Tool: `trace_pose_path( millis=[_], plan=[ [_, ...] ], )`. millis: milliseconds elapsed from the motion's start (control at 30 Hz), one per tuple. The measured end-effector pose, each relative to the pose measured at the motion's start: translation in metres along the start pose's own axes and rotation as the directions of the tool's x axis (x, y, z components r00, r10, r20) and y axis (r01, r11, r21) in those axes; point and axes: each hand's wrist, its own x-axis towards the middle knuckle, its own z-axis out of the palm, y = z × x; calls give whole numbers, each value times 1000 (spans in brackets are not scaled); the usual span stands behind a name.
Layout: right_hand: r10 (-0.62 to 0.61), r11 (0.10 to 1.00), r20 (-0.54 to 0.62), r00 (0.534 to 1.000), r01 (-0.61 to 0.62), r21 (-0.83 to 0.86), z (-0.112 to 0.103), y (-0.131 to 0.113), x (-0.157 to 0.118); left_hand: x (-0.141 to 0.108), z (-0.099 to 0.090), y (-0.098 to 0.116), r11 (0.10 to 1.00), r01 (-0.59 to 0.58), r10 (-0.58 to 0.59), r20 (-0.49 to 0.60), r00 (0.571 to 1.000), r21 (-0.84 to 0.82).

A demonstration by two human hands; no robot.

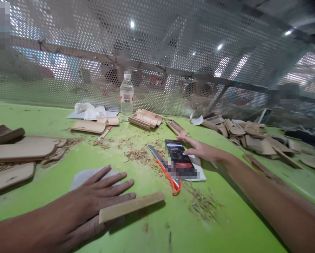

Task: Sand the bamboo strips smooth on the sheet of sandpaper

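- The left hand (pixel 91 200) lies palm down over a pale sheet (pixel 79 176) on the worktop (pixel 238 225), fingers spread apart and pointing right; I cannot tell whether thumb and forefinger clamp the strip.
- The strip (pixel 132 208) sits with its left end at that thumb and forefinger, its right end reaching out over the worktop. It looks like bamboo: probably light, stiff, fairly dry to the touch, liable to split along the grain. The sides near the middle should give the best hold. Its long axis runs left to right, the right end angled slightly away from the person.
- The cutter (pixel 161 165) lies just beside the phone's left edge. It is likely light and rigid; the orange handle is the place to hold, clear of the bare blade. The blade points away and left, the handle loop near and right.
- The phone (pixel 177 153) lies screen up, likely slick and breakable, best taken by its long edges. Its long axis runs far-left to near-right.
- The right hand (pixel 207 151) touches it, thumb over the screen, thumb and forefinger apart.
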Motion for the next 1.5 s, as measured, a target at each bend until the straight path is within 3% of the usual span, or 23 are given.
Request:
trace_pose_path(
  millis=[100, 400, 600, 667, 733, 800, 833, 933, 1000, 1133, 1233, 1367, 1500],
  plan=[
    [-1, 1000, -4, 1000, 1, 3, 0, -2, 0, 1, -10, 0, 999, -44, 42, 55, 998, 30],
    [83, 995, 3, 997, -83, 64, 3, -13, -6, 3, -9, 1, 998, -53, 53, 11, 999, 13],
    [-29, 998, -194, 981, 17, -63, 4, -42, -14, 2, -13, 4, 996, 34, -26, 93, 995, -86],
    [-121, 984, -217, 969, 89, -153, 15, -65, -24, 4, -14, 5, 992, 43, -32, 94, 995, -116],
    [-232, 941, -55, 971, 210, -264, 37, -91, -39, 7, -14, 5, 991, 21, -9, 87, 996, -136],
    [-311, 860, 142, 940, 341, -380, 65, -114, -53, 10, -15, 4, 991, 1, 13, 105, 994, -132],
    [-350, 810, 185, 918, 396, -433, 80, -123, -59, 12, -15, 4, 993, 1, 13, 114, 993, -121],
    [-474, 655, 214, 854, 504, -562, 113, -140, -68, 12, -15, 5, 995, 1, 10, 118, 993, -96],
    [-506, 611, 196, 840, 510, -605, 123, -145, -67, 8, -15, 7, 996, 41, -33, 92, 995, -79],
    [-349, 735, 172, 921, 383, -559, 122, -153, -59, -11, -17, 6, 964, 261, -257, 72, 964, -49],
    [-353, 777, 195, 915, 403, -484, 119, -154, -56, -25, -23, 2, 919, 390, -378, 146, 914, -63],
    [-436, 804, 223, 872, 489, -340, 127, -151, -58, -32, -33, -2, 900, 420, -383, 251, 889, -114],
    [-463, 842, 153, 873, 487, -231, 143, -147, -61, -31, -30, -1, 917, 375, -345, 200, 917, -137]
  ],
)
